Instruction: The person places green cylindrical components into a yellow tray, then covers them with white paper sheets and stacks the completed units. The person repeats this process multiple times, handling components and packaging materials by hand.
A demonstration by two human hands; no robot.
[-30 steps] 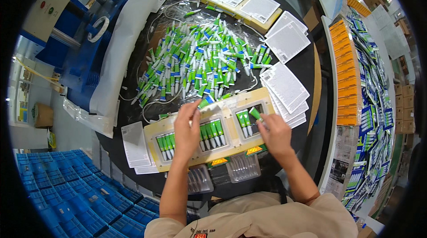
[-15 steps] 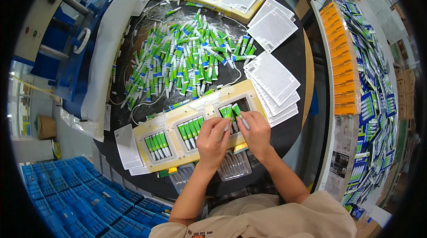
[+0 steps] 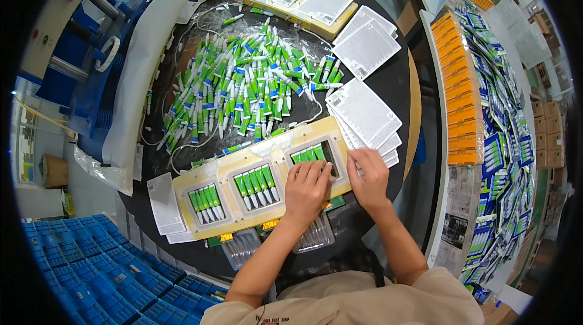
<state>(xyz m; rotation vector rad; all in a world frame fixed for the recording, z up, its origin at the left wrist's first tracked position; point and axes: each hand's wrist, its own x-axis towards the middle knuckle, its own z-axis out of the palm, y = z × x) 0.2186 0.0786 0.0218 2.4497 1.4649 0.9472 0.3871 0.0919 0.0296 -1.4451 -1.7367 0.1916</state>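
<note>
A pale yellow tray [image 3: 200, 179] with three framed openings lies along the near edge of the round black table. Small green-and-white tubes [image 3: 255, 184] stand in rows in its left and middle openings. My left hand [image 3: 308, 191] covers the lower part of the right opening, fingers bent over more green tubes [image 3: 308, 153] there; a whitish tip shows by its fingertips. My right hand [image 3: 370, 178] is at the tray's right end, beside the stack of white printed cards [image 3: 367, 113]. Its fingers are curled together near the lower cards; what they hold, if anything, is hidden.
A large heap of tubes [image 3: 237, 85] covers the table's middle. Another yellow tray [image 3: 331, 28] bearing white cards is at the back. Clear plastic blisters [image 3: 243, 247] stick out below the near tray. Blue crates [image 3: 91, 264] are at lower left, orange boxes [image 3: 463, 94] at right.
My right hand has left the right opening and moved right, toward the card stack. My left hand has shifted slightly right over the tubes. The whole view has shifted a little.
</note>
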